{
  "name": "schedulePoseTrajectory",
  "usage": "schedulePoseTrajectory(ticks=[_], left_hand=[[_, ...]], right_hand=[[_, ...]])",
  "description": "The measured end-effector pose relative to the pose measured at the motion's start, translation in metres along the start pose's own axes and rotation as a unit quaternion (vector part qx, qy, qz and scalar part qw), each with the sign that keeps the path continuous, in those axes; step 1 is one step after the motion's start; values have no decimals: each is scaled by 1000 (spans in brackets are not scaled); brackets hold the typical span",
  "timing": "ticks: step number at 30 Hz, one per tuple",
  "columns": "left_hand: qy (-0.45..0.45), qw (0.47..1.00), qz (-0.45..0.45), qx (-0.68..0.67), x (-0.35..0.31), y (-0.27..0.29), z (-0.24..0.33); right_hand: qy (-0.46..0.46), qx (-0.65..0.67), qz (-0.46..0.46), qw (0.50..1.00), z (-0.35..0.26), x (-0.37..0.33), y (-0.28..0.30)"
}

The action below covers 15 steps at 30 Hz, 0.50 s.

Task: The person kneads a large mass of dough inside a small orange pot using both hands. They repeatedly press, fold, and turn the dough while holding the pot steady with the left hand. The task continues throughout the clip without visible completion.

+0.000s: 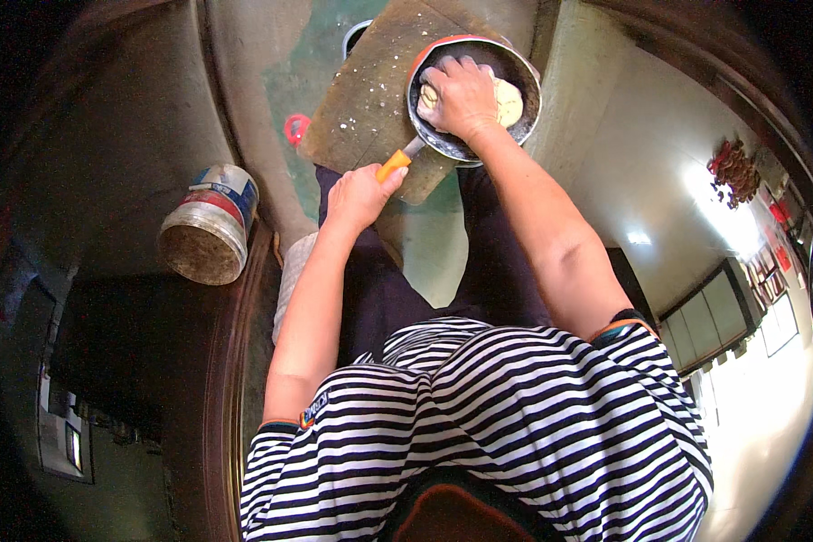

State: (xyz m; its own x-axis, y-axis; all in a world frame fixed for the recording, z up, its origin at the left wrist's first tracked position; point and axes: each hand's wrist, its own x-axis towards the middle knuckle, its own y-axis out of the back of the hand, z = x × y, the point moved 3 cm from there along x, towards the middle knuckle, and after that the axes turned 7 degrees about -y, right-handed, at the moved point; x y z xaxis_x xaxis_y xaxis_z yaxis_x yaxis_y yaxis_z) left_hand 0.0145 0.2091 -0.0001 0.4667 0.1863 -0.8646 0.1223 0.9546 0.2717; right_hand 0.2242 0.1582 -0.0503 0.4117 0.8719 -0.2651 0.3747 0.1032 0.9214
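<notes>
A round pan [526,116] with a dark inside and a partly red outer edge rests on a worn wooden board [361,99]. My left hand [359,195] is wrapped round its orange handle [393,166], just below a short metal neck. Inside the pan lies a lump of pale yellow dough [509,103]. My right hand [463,98] is over the dough with fingers bent, gripping and pressing it. The palm and fingers hide much of the lump. Some white, floury dust shows on the fingers and the pan's wall.
White specks are scattered over the board. Beyond it stands part of a dark-mouthed round container [356,38]. A red ring-like thing [296,129] lies left of the board. Farther left is a white, red and blue bucket [206,237]. My dark-trousered legs flank the board's near end.
</notes>
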Motion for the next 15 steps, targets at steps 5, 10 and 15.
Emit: schedulePoseTrajectory(ticks=[5, 10, 15], left_hand=[[28, 1000, 2, 11, -8, 2, 5], [23, 1000, 16, -9, -10, -2, 5], [0, 1000, 18, -14, -6, -8, -2]], right_hand=[[-69, 175, 138, 972, -4, -8, 46], [-75, 226, 165, 957, -2, -49, 66], [-75, 131, 73, 986, -6, -62, 88]])
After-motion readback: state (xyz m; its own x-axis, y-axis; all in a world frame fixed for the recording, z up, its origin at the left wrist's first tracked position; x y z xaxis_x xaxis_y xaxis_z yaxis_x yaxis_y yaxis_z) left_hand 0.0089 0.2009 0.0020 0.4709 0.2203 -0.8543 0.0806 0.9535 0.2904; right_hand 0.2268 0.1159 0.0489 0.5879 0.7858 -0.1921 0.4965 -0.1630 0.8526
